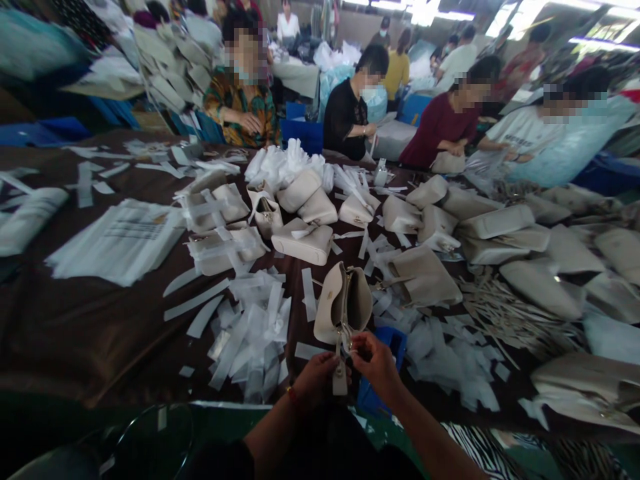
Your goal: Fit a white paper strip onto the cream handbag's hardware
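An open beige handbag (330,303) stands near the front edge of the brown-covered table. From its near side hangs a beige strap tab (340,380) with a small metal fitting. My left hand (316,377), a red band at its wrist, is closed on this tab. Just to the right, my right hand (373,360) pinches at the metal clasp and strap end (346,339) beside the bag's opening. What exactly lies between its fingertips is too small to make out.
White strips (250,333) lie left of the bag, others (450,353) right. A stack of printed white bags (120,240) is at left. Beige handbags (303,240) fill the middle and right, near thin straps (510,307). A blue bin (373,393) sits below; several people work across the table.
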A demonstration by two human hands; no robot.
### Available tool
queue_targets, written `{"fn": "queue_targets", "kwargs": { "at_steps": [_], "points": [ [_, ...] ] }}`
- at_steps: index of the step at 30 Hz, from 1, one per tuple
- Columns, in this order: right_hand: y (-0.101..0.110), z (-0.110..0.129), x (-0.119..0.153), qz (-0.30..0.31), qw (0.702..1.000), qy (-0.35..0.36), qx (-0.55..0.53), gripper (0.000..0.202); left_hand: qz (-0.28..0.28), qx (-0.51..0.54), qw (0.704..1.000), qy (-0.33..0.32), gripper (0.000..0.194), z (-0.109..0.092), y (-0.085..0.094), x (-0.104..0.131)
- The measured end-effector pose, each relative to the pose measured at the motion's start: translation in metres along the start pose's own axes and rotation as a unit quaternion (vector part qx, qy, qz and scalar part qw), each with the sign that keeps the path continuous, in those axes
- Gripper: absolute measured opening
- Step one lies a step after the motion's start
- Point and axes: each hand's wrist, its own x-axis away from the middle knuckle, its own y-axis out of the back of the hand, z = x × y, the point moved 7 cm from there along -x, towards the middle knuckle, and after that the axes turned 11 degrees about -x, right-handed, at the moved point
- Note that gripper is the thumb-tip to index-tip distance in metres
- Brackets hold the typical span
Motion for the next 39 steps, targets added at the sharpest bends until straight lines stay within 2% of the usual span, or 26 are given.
{"fn": "queue_targets", "kwargs": {
  "at_steps": [2, 4, 7, 9, 11, 13, 15, 17, 20, 23, 29, 32, 34, 36, 39],
  "points": [
    [-0.009, -0.008, 0.013, 0.020, 1.000, -0.006, 0.015, 0.020, 0.002, 0.002, 1.000, -0.005, 0.036, -0.006, -0.004, -0.001],
    [-0.014, -0.014, 0.025, 0.015, 0.999, 0.008, 0.043, 0.017, 0.014, -0.003, 1.000, -0.015, 0.034, -0.010, -0.008, -0.002],
    [-0.020, -0.013, 0.040, 0.002, 0.988, 0.088, 0.127, 0.013, 0.028, -0.030, 0.999, -0.025, 0.036, -0.012, -0.010, -0.004],
    [-0.027, -0.008, 0.048, 0.023, 0.974, 0.145, 0.173, 0.015, 0.024, -0.061, 0.997, -0.038, 0.036, -0.013, -0.008, -0.006],
    [-0.032, -0.006, 0.053, 0.054, 0.969, 0.164, 0.176, 0.011, 0.010, -0.092, 0.994, -0.055, 0.036, -0.014, -0.003, -0.007],
    [-0.029, -0.009, 0.049, 0.046, 0.981, 0.130, 0.136, 0.013, 0.003, -0.118, 0.991, -0.065, 0.037, -0.015, 0.001, -0.006],
    [-0.020, -0.021, 0.041, -0.009, 0.995, 0.051, 0.081, 0.023, 0.010, -0.142, 0.988, -0.066, 0.041, -0.015, 0.002, -0.004],
    [-0.015, -0.038, 0.030, -0.048, 0.997, -0.038, 0.038, 0.030, 0.019, -0.164, 0.984, -0.065, 0.047, -0.015, 0.000, -0.003],
    [-0.019, -0.057, 0.016, -0.033, 0.993, -0.110, 0.025, 0.025, 0.016, -0.191, 0.979, -0.064, 0.049, -0.016, -0.001, -0.001],
    [-0.021, -0.061, 0.009, -0.040, 0.991, -0.121, 0.035, 0.017, -0.012, -0.213, 0.975, -0.068, 0.045, -0.018, 0.001, 0.000],
    [-0.027, -0.061, 0.017, -0.063, 0.986, -0.144, 0.048, 0.019, -0.145, -0.233, 0.956, -0.108, 0.021, -0.026, 0.013, 0.008],
    [-0.026, -0.054, 0.020, -0.083, 0.984, -0.132, 0.082, 0.010, -0.188, -0.225, 0.949, -0.118, 0.019, -0.027, 0.014, 0.012],
    [-0.021, -0.047, 0.021, -0.115, 0.981, -0.117, 0.104, 0.006, -0.176, -0.211, 0.955, -0.109, 0.021, -0.025, 0.012, 0.011],
    [-0.018, -0.040, 0.022, -0.133, 0.981, -0.097, 0.104, 0.010, -0.140, -0.192, 0.967, -0.086, 0.026, -0.020, 0.009, 0.007],
    [-0.024, -0.038, 0.023, -0.082, 0.990, -0.068, 0.092, 0.002, -0.093, -0.165, 0.980, -0.054, 0.035, -0.013, 0.010, 0.000]
  ]
}}
